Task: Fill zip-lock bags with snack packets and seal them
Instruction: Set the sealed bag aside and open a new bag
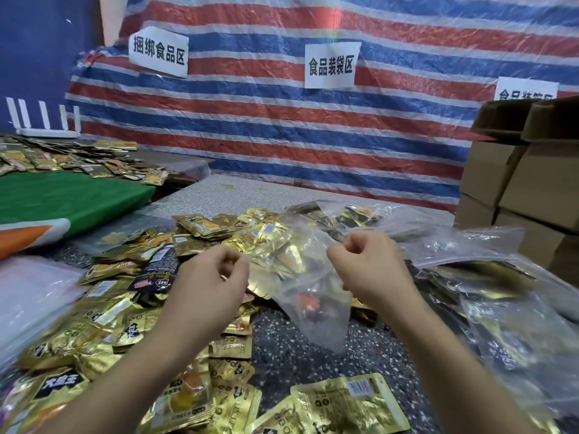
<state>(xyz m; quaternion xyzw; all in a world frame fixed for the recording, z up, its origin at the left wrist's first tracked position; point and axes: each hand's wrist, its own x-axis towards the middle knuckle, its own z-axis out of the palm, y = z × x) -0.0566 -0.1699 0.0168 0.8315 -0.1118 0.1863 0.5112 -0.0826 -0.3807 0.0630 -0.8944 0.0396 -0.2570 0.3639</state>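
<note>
Gold snack packets (351,402) on speckled tabletop (300,355); beyond them, left hand (213,277) and right hand (366,264) each pinching clear zip-lock bag (307,283).

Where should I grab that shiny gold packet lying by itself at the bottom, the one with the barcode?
Pinch the gold packet by its upper right corner, near the barcode, coming from above. It lies flat on the table, and that corner sits over bare tabletop, so fingers could probably slide under the edge there. Its left side overlaps another packet, which makes that side harder to lift cleanly.
</note>
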